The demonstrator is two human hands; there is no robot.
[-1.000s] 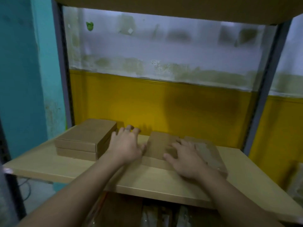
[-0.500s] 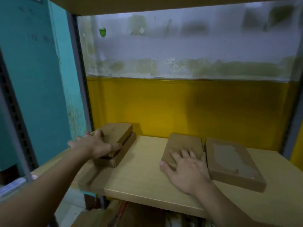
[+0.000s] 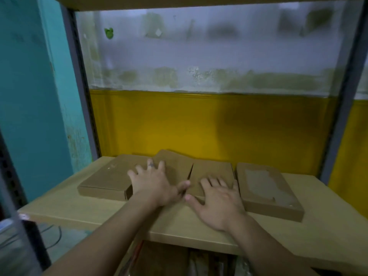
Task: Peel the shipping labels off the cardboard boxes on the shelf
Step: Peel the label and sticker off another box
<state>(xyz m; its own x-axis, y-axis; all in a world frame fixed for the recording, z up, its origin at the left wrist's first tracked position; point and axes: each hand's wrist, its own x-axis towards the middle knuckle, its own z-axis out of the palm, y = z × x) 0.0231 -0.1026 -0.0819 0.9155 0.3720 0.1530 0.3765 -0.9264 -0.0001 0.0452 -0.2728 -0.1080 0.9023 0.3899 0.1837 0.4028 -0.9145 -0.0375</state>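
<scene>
Several flat cardboard boxes lie side by side on the wooden shelf point(image 3: 79, 212). My left hand point(image 3: 153, 182) rests flat with fingers spread on one box point(image 3: 176, 163) near the middle. To its left lies another plain box point(image 3: 103, 180). Flat on the neighbouring box point(image 3: 214, 169) rests my right hand point(image 3: 218, 198), thumb out to the left. The rightmost box point(image 3: 286, 208) is untouched and shows a pale torn patch point(image 3: 262, 186) of label residue on its top. No whole label is visible on any box.
Grey metal posts stand at the left point(image 3: 79, 86) and right point(image 3: 346, 86) of the shelf bay, with a yellow and white wall behind. A teal wall point(image 3: 29, 96) is at the left. Dim items sit under the shelf point(image 3: 179, 259).
My left hand took the top box off the left stack and brought it right, beside the box under my right hand. The right hand stayed flat on its box. The view shifted.
</scene>
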